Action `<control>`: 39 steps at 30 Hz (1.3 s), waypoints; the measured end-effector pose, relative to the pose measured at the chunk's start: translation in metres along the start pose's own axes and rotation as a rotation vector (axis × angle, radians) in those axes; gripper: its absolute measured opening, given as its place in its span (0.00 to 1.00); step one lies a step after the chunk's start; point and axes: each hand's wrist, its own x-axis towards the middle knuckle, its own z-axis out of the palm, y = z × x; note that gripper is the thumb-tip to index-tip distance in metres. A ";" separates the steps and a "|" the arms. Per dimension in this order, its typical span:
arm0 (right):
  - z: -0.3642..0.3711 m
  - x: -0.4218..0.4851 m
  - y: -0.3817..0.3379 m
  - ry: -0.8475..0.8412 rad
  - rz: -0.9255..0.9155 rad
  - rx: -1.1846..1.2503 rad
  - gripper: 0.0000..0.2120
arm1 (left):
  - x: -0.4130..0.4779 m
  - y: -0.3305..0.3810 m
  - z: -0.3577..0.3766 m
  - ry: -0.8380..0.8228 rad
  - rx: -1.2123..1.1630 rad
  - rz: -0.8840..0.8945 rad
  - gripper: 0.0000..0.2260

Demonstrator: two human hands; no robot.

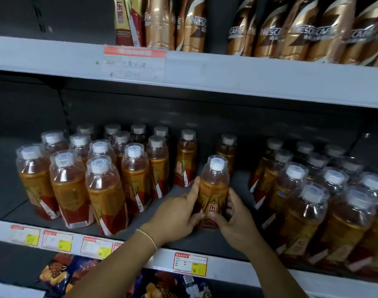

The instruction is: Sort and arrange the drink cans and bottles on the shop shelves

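Bottle: amber drink, white cap, gold-and-red label. It is upright on the middle shelf, in the gap between two blocks of like bottles, near the front edge.

Left hand: you grip the bottle from its 9 o'clock side. The thumb lies straight up along the label and the other fingers curl round the lower body, close together.

Right hand: you grip from the 3 o'clock side. The fingers are curled and stacked against the label, and the thumb presses low on the front by the base.

The base is hidden behind your fingers, so you cannot tell whether it rests on the deck or sits just above it.

Left block: at 9 o'clock of the bottle, several rows deep, packed close.

Right block: at 3 o'clock, also rows deep, apart from the bottle.

Two lone bottles stand behind, one at 11 o'clock and one at 1 o'clock.

Bracelet: thin, pale, on your left wrist.

Top shelf, 12 o'clock: gold-and-brown coffee bottles in a row.

Price tag: red, white and yellow, on the rail at 6 o'clock. Its print is too blurred to read.

Snack bags sit below at 7 o'clock.
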 end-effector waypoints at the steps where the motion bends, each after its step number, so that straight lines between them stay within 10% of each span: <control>1: -0.004 -0.001 0.002 0.006 0.020 -0.008 0.36 | 0.005 0.001 0.005 -0.021 -0.001 0.003 0.43; 39: 0.000 0.051 0.022 0.222 0.137 -0.135 0.26 | 0.067 -0.008 0.054 0.108 -0.289 -0.169 0.29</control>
